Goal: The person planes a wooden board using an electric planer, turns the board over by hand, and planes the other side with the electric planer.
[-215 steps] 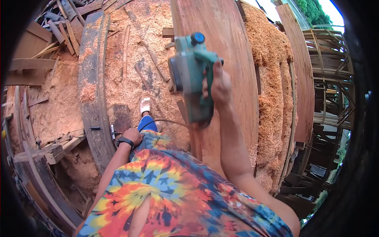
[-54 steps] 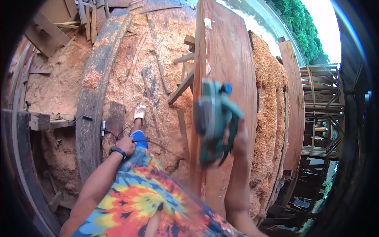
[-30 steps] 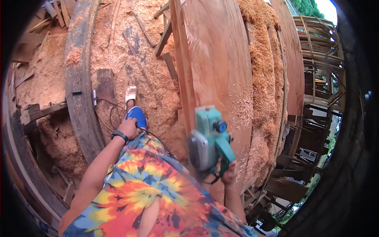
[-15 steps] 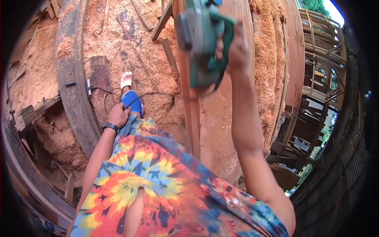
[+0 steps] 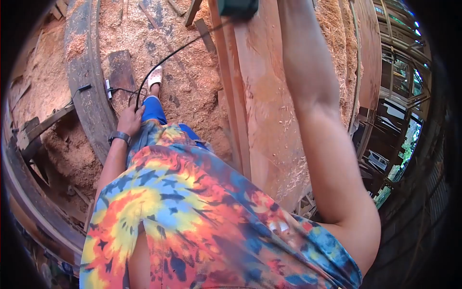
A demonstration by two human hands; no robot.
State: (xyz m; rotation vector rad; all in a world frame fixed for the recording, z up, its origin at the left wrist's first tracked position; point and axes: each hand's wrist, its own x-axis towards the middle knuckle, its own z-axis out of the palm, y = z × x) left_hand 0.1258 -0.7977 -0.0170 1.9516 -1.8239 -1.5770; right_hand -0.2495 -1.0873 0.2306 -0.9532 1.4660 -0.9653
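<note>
My left hand [image 5: 130, 120], wearing a dark wristband, is closed around a black power cord [image 5: 175, 52] beside my thigh. From there the cord arcs up to a green electric planer [image 5: 238, 8], of which only the rear end shows at the top edge. Beneath the planer lies a broad reddish wooden plank [image 5: 264, 96]. My right forearm [image 5: 308, 58] stretches forward over the plank; the hand itself is beyond the top of the view.
Wood shavings [image 5: 185, 91] cover the ground around my foot. A long dark beam [image 5: 86, 96] runs along the left, with a white power strip [image 5: 109, 89] next to it. Slatted timber [image 5: 404, 72] stands at the right.
The planer and my right hand have moved forward, mostly out of the top of the view. The cord has lifted into a tauter arc from my left hand.
</note>
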